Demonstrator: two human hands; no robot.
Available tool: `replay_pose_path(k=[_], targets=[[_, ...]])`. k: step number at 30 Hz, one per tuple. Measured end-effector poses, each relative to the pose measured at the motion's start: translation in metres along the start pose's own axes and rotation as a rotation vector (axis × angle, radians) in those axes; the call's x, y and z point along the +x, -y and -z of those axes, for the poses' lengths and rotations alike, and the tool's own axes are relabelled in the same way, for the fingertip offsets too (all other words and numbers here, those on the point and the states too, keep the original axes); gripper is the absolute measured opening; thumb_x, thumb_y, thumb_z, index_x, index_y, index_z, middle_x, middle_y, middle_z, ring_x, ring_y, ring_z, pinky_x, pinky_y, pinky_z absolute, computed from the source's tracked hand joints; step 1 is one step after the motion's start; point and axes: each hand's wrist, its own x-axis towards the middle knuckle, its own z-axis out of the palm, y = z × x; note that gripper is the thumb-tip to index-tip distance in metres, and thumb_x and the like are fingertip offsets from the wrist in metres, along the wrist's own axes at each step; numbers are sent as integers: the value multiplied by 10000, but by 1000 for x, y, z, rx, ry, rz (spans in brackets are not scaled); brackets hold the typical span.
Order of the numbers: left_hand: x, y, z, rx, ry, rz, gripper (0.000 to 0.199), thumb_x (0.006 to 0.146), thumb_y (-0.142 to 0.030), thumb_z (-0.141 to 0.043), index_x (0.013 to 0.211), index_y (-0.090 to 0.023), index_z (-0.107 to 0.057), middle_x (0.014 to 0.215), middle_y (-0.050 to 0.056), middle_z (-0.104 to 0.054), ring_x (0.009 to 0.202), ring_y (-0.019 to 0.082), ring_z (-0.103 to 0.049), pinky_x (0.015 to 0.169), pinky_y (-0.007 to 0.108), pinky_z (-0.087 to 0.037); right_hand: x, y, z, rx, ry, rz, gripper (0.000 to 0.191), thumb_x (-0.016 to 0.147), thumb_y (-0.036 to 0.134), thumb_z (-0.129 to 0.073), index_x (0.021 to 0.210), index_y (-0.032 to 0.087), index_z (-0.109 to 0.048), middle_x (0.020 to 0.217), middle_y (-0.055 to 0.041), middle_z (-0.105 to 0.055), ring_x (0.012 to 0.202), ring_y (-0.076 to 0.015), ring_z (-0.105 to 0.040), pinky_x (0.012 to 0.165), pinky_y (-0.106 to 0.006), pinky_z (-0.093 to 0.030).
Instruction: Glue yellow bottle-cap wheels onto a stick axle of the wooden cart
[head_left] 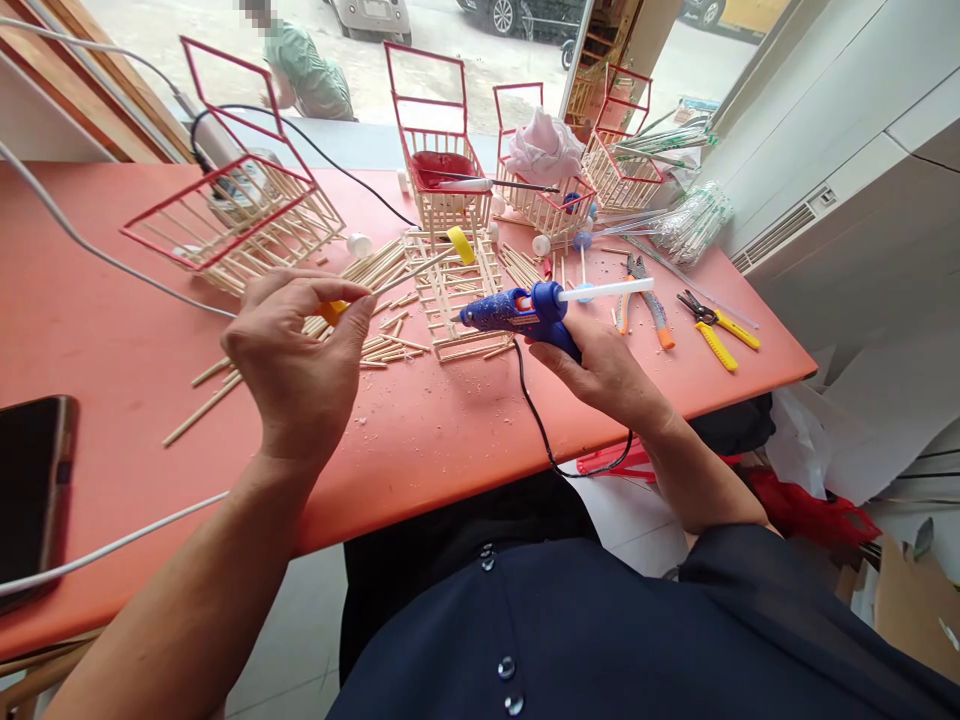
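My left hand [296,350] pinches a thin stick [412,273] between thumb and fingers. A yellow wheel [460,245] sits on its far end, and another yellow piece [330,311] shows by my fingers. My right hand [604,365] is wrapped round the handle of a blue hot glue gun [517,312]. A white glue stick [607,290] juts from its rear, while its nozzle points left, toward the held stick but apart from it. Under the gun lies a flat lattice of wooden sticks [450,352]. Loose cut sticks [390,350] are scattered beside it.
Several red-rimmed stick carts [300,190] stand along the back, one holding white cloth [546,146]. Orange-handled pliers [660,322] and yellow-handled cutters [716,345] lie right, near bundled glue sticks [694,220]. A phone [34,480] lies left; a black cord [529,400] hangs over the edge.
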Motion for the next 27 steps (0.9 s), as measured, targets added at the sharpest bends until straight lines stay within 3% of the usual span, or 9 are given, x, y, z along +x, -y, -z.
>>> replay_pose_path(k=[10,27], targets=[[-1,1,-1,-1,12,-14,118,926,-282,-781,955,-177,-828,914,54,-756,1060,257,-725,1031,434,-541,3,3,-5,44,22,33,224,1037,418,-585,1005,196,-586,941,-32,-678,772,-149,-507,723,-291,-401],[-1,1,-2,6,27,-18,105,926,-308,-774,946,-214,-817,891,22,-748,1035,235,-710,1030,409,-529,-3,4,2,18,-3,-19,269,1028,453,-593,942,198,-586,872,-24,-649,762,-157,-502,721,-300,-392]])
